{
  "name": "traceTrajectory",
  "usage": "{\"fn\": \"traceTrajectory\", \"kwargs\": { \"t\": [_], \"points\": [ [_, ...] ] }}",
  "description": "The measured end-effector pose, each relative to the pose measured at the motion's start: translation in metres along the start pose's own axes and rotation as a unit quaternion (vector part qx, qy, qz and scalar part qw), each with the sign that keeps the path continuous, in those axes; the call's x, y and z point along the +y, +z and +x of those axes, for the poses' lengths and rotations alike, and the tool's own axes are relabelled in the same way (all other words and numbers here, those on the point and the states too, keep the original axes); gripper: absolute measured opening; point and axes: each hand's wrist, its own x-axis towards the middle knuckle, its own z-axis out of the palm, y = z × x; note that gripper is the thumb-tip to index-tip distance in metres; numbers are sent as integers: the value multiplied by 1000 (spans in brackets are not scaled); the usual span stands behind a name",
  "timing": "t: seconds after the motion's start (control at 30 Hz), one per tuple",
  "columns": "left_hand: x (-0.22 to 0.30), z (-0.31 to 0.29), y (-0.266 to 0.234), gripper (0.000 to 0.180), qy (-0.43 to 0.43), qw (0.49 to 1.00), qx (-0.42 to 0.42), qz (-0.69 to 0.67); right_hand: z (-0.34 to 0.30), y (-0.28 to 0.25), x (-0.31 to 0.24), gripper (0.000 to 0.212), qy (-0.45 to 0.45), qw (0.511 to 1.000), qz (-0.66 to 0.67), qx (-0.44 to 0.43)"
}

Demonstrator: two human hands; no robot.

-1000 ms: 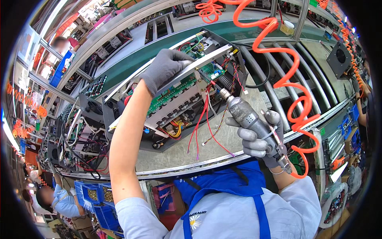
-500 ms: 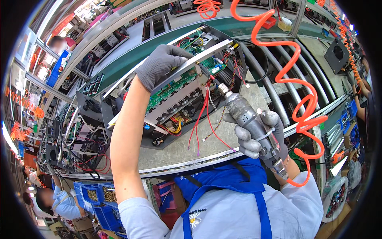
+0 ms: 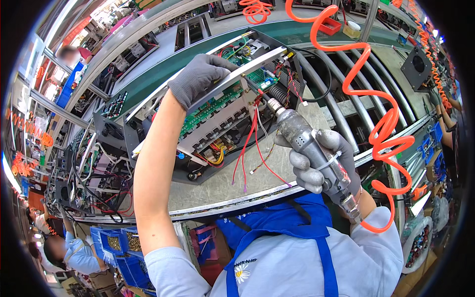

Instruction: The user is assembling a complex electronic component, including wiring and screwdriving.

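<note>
My left hand (image 3: 200, 81), in a grey glove, is closed over the long silver metal rail (image 3: 232, 76) of an open electronics chassis (image 3: 193, 166). Its fingertips are partly hidden behind that rail. Gripped in my gloved right hand (image 3: 316, 166) is a grey air screwdriver (image 3: 297, 131), tilted up and to the left. The screwdriver's bit points at the side of the rail, just right of my left fingers; whether it touches a screw there is too small to tell. Green circuit boards (image 3: 213, 116) fill the chassis, and red wires (image 3: 255, 141) hang from its near side.
An orange coiled air hose (image 3: 388, 128) runs from above to the screwdriver's end. Metal rollers (image 3: 363, 94) lie right of the chassis, a green conveyor belt (image 3: 277, 34) behind. More wired units (image 3: 84, 173) stand at left, above blue parts bins (image 3: 106, 242). Other people work at far left and right.
My right hand and the screwdriver have shifted slightly up and to the left, toward the rail. The hose's lower coils have swung a little right. My left hand stays on the rail.
</note>
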Motion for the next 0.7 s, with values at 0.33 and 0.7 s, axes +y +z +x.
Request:
{"fn": "traceTrajectory", "kwargs": {
  "t": [0.33,0.7],
  "points": [
    [-1,2,-16,32,7,1000,-1,-24,3,-3,5,67,-11,997,-77,12],
    [4,-133,-111,42,28,979,122,-162,7,43,41,53,167,915,-366,25]
  ]
}}
